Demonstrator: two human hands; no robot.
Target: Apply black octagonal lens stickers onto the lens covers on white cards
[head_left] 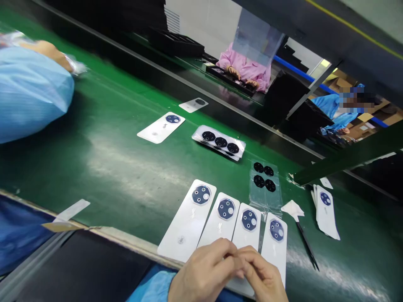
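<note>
My left hand and my right hand meet at the fingertips above the table's near edge, both closed in a pinch. Whatever is between the fingers is hidden or too small to name. Under and beyond them lies a row of white phone back covers, each with a dark blue camera plate: the leftmost cover, a second cover, a third cover and the rightmost cover. My hands hide the lower parts of the middle covers.
A clear sheet with black camera discs, a stack of disc strips, black tweezers, crumpled white paper and stacked covers lie on the green table. A co-worker's blue sleeve reaches in at left.
</note>
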